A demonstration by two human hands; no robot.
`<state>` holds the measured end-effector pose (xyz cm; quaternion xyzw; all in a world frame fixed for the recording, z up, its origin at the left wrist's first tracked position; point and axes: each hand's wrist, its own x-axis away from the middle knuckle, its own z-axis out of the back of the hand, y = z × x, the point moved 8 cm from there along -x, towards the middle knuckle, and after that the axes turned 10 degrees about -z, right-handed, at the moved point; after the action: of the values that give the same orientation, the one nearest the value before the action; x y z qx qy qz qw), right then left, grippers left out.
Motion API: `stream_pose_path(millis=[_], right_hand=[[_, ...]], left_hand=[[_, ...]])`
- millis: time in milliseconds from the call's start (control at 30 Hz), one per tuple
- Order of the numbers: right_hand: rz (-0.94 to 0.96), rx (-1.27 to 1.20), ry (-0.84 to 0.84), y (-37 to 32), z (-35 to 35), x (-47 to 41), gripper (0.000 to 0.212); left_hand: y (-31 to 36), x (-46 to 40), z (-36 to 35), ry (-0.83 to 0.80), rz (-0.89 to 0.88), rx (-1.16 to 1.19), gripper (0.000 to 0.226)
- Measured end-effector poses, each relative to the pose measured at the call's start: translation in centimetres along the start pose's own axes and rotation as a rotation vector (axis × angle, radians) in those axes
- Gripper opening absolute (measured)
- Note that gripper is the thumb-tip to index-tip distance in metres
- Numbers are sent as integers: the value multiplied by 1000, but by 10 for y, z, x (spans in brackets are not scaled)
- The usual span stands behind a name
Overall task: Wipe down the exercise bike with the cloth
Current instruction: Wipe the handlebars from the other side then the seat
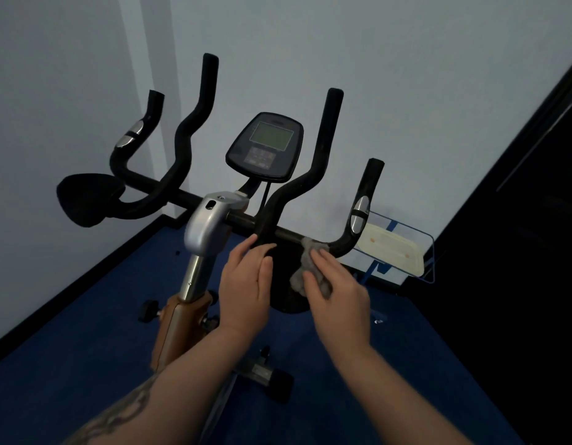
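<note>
Wiping is under way at the lower centre of the frame: the right hand (337, 293) presses a crumpled grey cloth (305, 268) with straight fingers against the right elbow pad (286, 284) of the exercise bike (210, 220), the cloth's upper end touching the crossbar (287, 234) just above. The left hand (244, 284) holds nothing; its relaxed fingers rest on the pad's left edge beside the base of the inner right handlebar (323, 155), seemingly steadying it. Judging by this, the job is in its early-to-middle part, with the console (265, 146) at centre and the left grips at upper left likely yet to be done. The next move probably calls for sliding the cloth rightward along the bar toward the outer grip (363, 203). Room is tight there, since a clear rack (429, 252) stands just beyond; the wall lies close behind, while the blue floor (85, 316) at lower left gives freer space.
</note>
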<state>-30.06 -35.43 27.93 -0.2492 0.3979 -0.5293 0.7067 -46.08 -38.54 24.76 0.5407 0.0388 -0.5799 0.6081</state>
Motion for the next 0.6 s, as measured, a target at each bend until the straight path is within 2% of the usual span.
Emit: stream_pose_path(millis=[67,133,233,333,400,500,600], right_hand=[[-12,43,-64,-9,-2,-22,35],[3,61,-60,-13,-2,-28,32],[77,68,-96,-7,-5,0,42],[199,182,-90,-2,3,26,48],[278,263,-82,-10,10,17,40],[297,300,-111,-29,16,-13,22],[321,315,-92,-43,9,-26,22]], left_hand=[[0,-1,0,11,11,11,48],[1,0,0,22,5,21,46],[1,0,0,8,-9,38,48],[1,-2,2,20,-38,106,44],[-1,-3,1,11,-37,166,41],[-7,-2,-1,-40,-9,233,40],[-8,0,-1,-74,1,326,34]])
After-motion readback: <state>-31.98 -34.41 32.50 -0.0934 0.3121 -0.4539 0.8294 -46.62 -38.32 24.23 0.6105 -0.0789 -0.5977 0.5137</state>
